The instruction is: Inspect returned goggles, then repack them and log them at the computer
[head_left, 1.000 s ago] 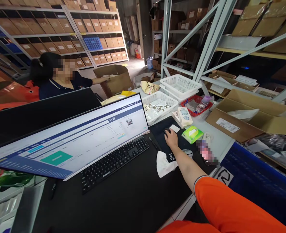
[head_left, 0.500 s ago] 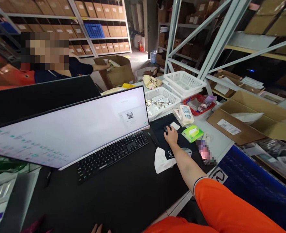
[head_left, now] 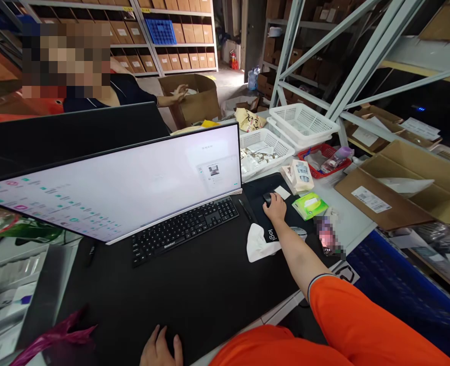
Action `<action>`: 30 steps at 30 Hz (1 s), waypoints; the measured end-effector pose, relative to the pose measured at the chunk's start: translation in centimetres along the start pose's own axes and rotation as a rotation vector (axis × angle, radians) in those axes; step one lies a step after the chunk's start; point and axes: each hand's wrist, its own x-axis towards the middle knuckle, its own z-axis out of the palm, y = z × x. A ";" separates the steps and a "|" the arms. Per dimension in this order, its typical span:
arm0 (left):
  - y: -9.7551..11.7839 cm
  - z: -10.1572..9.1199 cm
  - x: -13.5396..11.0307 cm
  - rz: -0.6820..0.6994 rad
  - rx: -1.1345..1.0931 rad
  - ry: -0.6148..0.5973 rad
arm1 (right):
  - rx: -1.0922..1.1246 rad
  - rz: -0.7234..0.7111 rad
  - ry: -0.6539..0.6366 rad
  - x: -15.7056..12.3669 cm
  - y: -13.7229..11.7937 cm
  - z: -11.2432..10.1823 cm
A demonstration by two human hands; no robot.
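Observation:
My right hand [head_left: 275,208] lies curled over a black computer mouse [head_left: 267,198] on a dark mouse pad [head_left: 259,195], right of the black keyboard [head_left: 184,230]. My left hand [head_left: 161,348] rests at the near edge of the black desk mat [head_left: 194,295], fingers stretched flat, holding nothing. The wide monitor [head_left: 114,183] shows a mostly white page with a small picture at its right. A white cloth [head_left: 258,244] lies beside my right forearm.
A green tissue pack [head_left: 310,205], small white boxes [head_left: 301,175], white baskets [head_left: 303,122] and a red tray [head_left: 326,157] stand beyond the mouse. Open cardboard cartons [head_left: 400,188] lie at right. A co-worker behind the second monitor [head_left: 68,134] reaches a hand [head_left: 179,93] into a carton [head_left: 196,99].
The screen went from a table with a green button to a pale page. My left hand came into view at the desk's near edge. The right hand stays on the mouse.

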 end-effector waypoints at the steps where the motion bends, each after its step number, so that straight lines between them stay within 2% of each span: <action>1: 0.0 0.0 0.0 0.001 0.010 -0.011 | -0.004 -0.003 -0.001 0.0 0.0 0.0; 8: 0.1 0.3 0.0 -0.023 0.030 0.006 | 0.021 -0.049 -0.004 -0.1 0.5 0.2; 12: 0.9 -0.1 -0.1 -0.060 0.063 0.020 | 0.007 -0.065 0.034 -0.2 1.0 1.9; 17: 1.7 -0.4 0.0 -0.093 0.128 0.047 | 0.069 -0.126 0.012 -0.1 -0.2 3.9; 25: 1.9 -0.2 -1.0 -0.047 0.116 0.102 | 0.043 -0.134 0.070 -0.1 0.9 1.7; 28: 2.9 -1.6 -0.5 -0.032 0.118 0.157 | 0.049 -0.159 0.076 0.1 0.9 1.5; 30: 3.8 -3.9 0.5 -0.063 0.130 0.232 | 0.049 -0.172 0.073 0.1 0.7 1.5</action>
